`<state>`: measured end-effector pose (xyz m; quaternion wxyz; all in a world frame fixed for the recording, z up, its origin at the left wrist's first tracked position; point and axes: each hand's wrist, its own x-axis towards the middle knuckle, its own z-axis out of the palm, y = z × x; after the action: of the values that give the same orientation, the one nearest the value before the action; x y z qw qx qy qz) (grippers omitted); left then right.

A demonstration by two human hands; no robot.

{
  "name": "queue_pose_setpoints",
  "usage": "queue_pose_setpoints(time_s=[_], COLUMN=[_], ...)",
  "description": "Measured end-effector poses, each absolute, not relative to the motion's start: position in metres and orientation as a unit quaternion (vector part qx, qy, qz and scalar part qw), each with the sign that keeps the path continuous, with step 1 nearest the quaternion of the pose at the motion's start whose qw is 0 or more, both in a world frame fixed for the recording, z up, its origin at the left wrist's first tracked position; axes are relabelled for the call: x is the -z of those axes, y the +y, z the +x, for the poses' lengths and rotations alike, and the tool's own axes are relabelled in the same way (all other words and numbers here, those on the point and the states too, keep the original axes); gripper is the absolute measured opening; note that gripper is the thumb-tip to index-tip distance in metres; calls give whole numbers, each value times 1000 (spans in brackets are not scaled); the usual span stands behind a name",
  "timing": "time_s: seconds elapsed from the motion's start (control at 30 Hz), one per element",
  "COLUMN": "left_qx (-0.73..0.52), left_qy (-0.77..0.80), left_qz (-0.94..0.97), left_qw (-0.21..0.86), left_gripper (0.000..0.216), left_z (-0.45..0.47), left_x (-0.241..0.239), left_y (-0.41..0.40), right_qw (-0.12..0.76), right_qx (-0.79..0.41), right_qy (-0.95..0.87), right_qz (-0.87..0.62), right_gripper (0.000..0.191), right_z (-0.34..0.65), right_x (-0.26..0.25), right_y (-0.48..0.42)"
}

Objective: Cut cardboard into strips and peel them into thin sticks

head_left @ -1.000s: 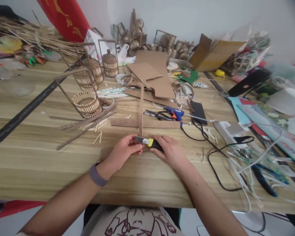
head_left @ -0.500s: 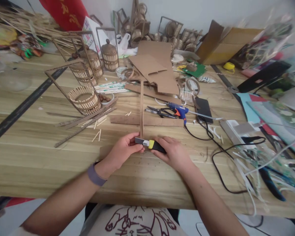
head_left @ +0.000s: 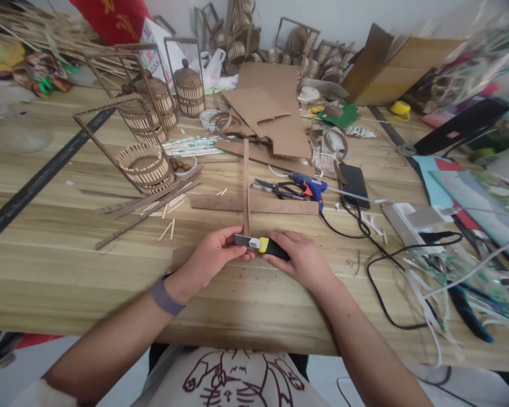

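Note:
My right hand [head_left: 300, 255] is wrapped round the black and yellow handle of a utility knife [head_left: 274, 247]. Its blade points left and lies across the near end of a narrow brown cardboard strip [head_left: 246, 181]. With thumb and fingers my left hand [head_left: 214, 253] pinches that near end, close to the blade tip. The strip runs away from me, over a wider cardboard strip [head_left: 220, 203] lying crosswise on the table. How far the blade has gone into the cardboard I cannot tell.
A blue glue gun [head_left: 311, 186] and scissors [head_left: 275, 188] lie beyond my right hand. Small slatted buckets [head_left: 146, 169] with tall handles stand at the left. Cardboard sheets [head_left: 275, 79] lie at the back, cables [head_left: 369, 271] at the right.
The view has shifted slightly. Both hands, the knife and the strip keep nearly the same positions relative to each other.

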<state>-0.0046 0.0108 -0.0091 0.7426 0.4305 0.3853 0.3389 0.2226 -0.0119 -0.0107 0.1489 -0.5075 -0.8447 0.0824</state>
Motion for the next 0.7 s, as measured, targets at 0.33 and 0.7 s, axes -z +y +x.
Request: queue_pose_setpoints(time_s=[0.33, 0.7], left_qx=[-331, -325], left_qy=[411, 403], left_qz=[440, 443], left_qw=[727, 732], left_gripper=[24, 26], left_z=[-4, -5], left_x=[4, 2], left_y=[11, 9], right_qw=[142, 168], right_qx=[-77, -88], right_qy=[-844, -830], right_qz=[-511, -524], right_gripper=[43, 42], right_z=[224, 231], right_x=[10, 8], right_y=[-11, -6])
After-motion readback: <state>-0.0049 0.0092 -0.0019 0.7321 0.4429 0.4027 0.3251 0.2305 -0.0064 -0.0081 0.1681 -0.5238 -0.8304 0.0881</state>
